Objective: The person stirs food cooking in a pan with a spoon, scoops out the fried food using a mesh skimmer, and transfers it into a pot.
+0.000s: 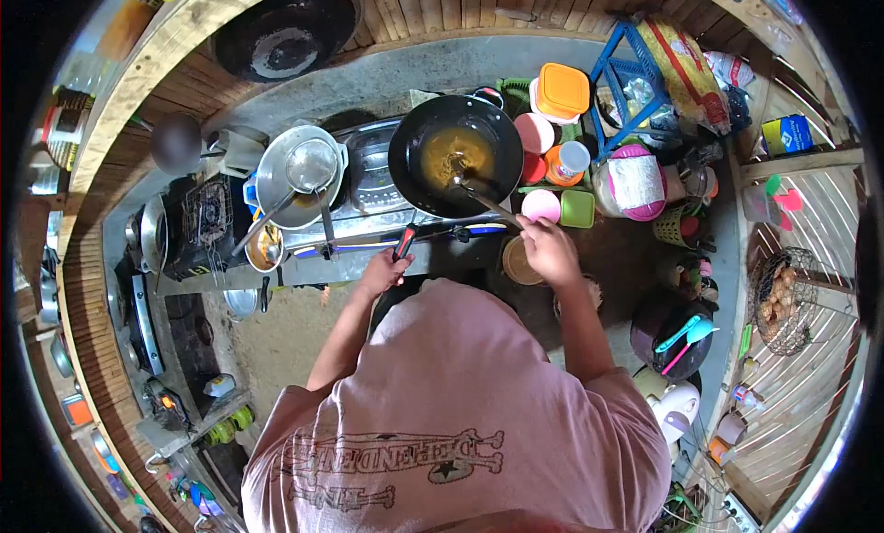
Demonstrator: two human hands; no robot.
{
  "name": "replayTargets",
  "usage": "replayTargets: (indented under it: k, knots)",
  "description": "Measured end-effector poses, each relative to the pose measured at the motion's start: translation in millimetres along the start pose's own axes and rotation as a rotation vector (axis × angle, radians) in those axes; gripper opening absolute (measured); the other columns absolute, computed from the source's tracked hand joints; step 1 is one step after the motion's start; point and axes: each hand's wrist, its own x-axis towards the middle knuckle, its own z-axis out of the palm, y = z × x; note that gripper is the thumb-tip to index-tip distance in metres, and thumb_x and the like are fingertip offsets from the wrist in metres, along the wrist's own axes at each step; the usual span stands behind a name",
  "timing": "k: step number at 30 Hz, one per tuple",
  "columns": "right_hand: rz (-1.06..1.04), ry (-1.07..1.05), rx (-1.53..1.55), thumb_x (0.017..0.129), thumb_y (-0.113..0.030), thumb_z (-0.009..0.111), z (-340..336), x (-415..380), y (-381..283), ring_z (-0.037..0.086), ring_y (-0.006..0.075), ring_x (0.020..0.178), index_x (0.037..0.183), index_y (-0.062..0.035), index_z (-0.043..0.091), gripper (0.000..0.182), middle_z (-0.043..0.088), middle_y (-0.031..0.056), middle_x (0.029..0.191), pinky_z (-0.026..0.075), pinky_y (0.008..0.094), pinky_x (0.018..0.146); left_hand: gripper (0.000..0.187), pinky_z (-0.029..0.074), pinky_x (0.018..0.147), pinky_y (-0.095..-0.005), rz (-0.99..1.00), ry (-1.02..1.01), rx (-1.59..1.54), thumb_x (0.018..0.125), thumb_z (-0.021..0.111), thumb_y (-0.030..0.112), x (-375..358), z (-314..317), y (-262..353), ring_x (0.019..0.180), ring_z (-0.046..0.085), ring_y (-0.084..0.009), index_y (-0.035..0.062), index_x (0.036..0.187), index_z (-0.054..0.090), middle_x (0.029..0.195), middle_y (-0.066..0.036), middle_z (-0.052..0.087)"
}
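Observation:
A dark wok (413, 157) sits on the stove, with brownish-yellow oil or liquid (447, 148) pooled in its middle. My left hand (382, 273) is closed around the wok's red-and-black handle (403, 243). In my right hand (550, 250) is the shaft of a wooden-handled cooking spoon (493, 206), which slants over the wok's near rim. Its head dips into the liquid, so its exact shape is hard to make out. Left of the wok is a metal pot (299, 214) with a strainer (311, 166) lying across it.
Lidded plastic containers (563, 92) and a blue plastic rack (603, 72) crowd the counter right of the wok. A small bowl (265, 248) stands by the pot. Another wok (285, 31) hangs on the far wall. A wire basket (783, 298) hangs at the right.

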Motion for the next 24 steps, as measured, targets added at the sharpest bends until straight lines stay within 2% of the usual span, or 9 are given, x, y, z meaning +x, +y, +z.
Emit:
replayTargets:
  k: [3, 9, 12, 16, 18, 20, 22, 23, 24]
  knots:
    - [0.023, -0.003, -0.038, 0.093, -0.02, 0.058, 22.5, 3.5, -10.3, 0.065, 0.0396, 0.093, 0.125, -0.0097, 0.063, 0.035, 0.066, 0.0214, 0.105, 0.053, 0.048, 0.081, 0.032, 0.042, 0.046, -0.0226, 0.057, -0.169, -0.351, 0.092, 0.072, 0.035, 4.9, -2.2, -12.9, 0.053, 0.054, -0.0063, 0.0065, 0.088, 0.057, 0.07, 0.0, 0.06]
    - [0.043, 0.186, 0.197, 0.096, -0.019, 0.054, 18.4, 4.9, 0.7, 0.065, 0.0412, 0.095, 0.128, -0.0086, 0.062, 0.034, 0.068, 0.0239, 0.103, 0.051, 0.0502, 0.083, 0.03, 0.046, 0.049, -0.0219, -0.082, -0.25, -0.467, 0.09, 0.074, 0.031, 6.4, -4.0, -8.1, 0.058, 0.056, -0.0066, 0.0067, 0.099, 0.059, 0.075, 0.001, 0.06]
    - [0.211, 0.151, 0.003, 0.098, -0.022, 0.052, -3.4, 13.1, -8.2, 0.065, 0.0435, 0.093, 0.127, -0.009, 0.062, 0.034, 0.068, 0.0243, 0.101, 0.051, 0.0526, 0.081, 0.031, 0.049, 0.053, -0.0233, -0.1, -0.261, -0.55, 0.089, 0.075, 0.034, 9.8, -0.6, -10.8, 0.059, 0.057, -0.0084, 0.0086, 0.099, 0.06, 0.074, 0.003, 0.058]
    - [0.368, 0.091, -0.078, 0.099, -0.025, 0.049, -8.8, 45.3, -19.3, 0.064, 0.0437, 0.1, 0.125, -0.0087, 0.064, 0.034, 0.066, 0.0264, 0.107, 0.05, 0.0506, 0.086, 0.028, 0.04, 0.047, -0.0237, -0.051, -0.304, -0.508, 0.089, 0.075, 0.035, 12.6, 1.0, -18.1, 0.052, 0.049, -0.0078, 0.0139, 0.093, 0.057, 0.066, 0.004, 0.051]
    - [0.352, 0.128, -0.068, 0.097, -0.021, 0.049, 24.8, 66.5, 10.4, 0.064, 0.0466, 0.095, 0.124, -0.0081, 0.064, 0.034, 0.069, 0.0255, 0.099, 0.051, 0.0549, 0.082, 0.029, 0.034, 0.043, -0.025, -0.013, -0.325, -0.588, 0.09, 0.074, 0.035, 14.6, 1.4, -18.7, 0.048, 0.043, -0.0071, 0.0145, 0.091, 0.054, 0.062, 0.004, 0.047]
    - [0.155, 0.238, 0.011, 0.099, -0.022, 0.05, 72.8, 88.1, 53.8, 0.07, 0.0359, 0.079, 0.123, -0.0055, 0.064, 0.033, 0.071, 0.0202, 0.085, 0.053, 0.0458, 0.07, 0.03, 0.031, 0.042, -0.0257, -0.024, -0.327, -0.63, 0.09, 0.074, 0.035, 9.7, -5.7, -14.3, 0.046, 0.04, -0.0066, 0.0149, 0.089, 0.052, 0.06, 0.004, 0.046]
    - [0.56, -0.014, 0.578, 0.101, -0.024, 0.051, 71.9, 93.4, 28.9, 0.061, 0.017, 0.06, 0.123, -0.0043, 0.065, 0.033, 0.064, 0.0072, 0.068, 0.047, 0.0316, 0.057, 0.031, 0.03, 0.041, -0.0263, -0.011, -0.385, -0.58, 0.09, 0.074, 0.036, 11.0, -15.8, -14.5, 0.046, 0.039, -0.0069, 0.0156, 0.088, 0.051, 0.059, 0.004, 0.045]
    - [0.599, 0.005, 0.692, 0.101, -0.023, 0.053, 69.3, 91.3, 13.6, 0.046, 0.0061, 0.052, 0.124, -0.0055, 0.066, 0.031, 0.051, -0.0026, 0.06, 0.038, 0.0235, 0.051, 0.031, 0.03, 0.041, -0.0263, -0.006, -0.386, -0.581, 0.09, 0.074, 0.036, 10.7, -17.4, -16.3, 0.046, 0.039, -0.0069, 0.0156, 0.088, 0.051, 0.059, 0.004, 0.045]
    - [0.595, 0.01, 0.688, 0.101, -0.023, 0.053, 71.6, 87.5, 12.0, 0.046, 0.0061, 0.052, 0.124, -0.0055, 0.066, 0.031, 0.051, -0.0026, 0.06, 0.038, 0.0235, 0.051, 0.031, 0.029, 0.041, -0.0267, 0.005, -0.365, -0.548, 0.09, 0.073, 0.036, 11.7, -18.7, -18.0, 0.046, 0.039, -0.0069, 0.0159, 0.087, 0.05, 0.059, 0.004, 0.044]
